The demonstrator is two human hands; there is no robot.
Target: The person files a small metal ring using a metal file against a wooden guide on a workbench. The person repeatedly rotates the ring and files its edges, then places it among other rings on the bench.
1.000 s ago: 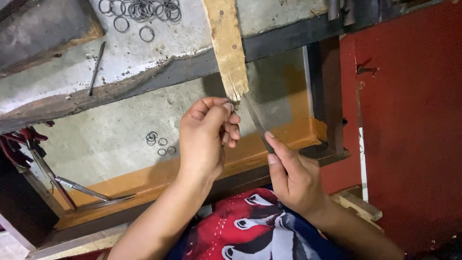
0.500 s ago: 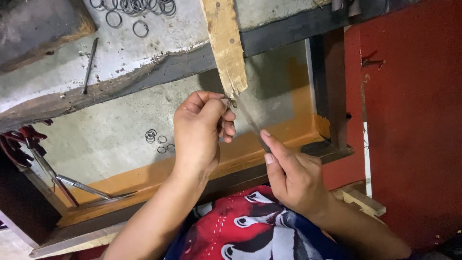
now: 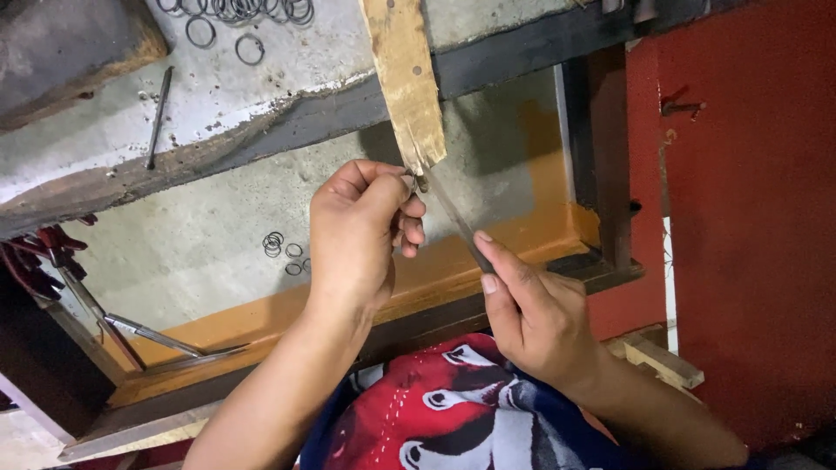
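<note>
My left hand pinches a small metal ring against the worn lower end of a wooden peg that juts out from the bench edge. My right hand grips a thin flat metal file, index finger stretched along it, with the file's tip at the ring. Both hands sit close together, just under the wooden peg.
Several loose metal rings lie on the grey bench top, with a thin metal rod near them. A few more rings lie in the orange-rimmed tray below, beside pliers with red handles. A red wall stands at right.
Both hands stay at the end of the wooden peg; the file has shifted slightly along the ring. Nothing was picked up or let go.
</note>
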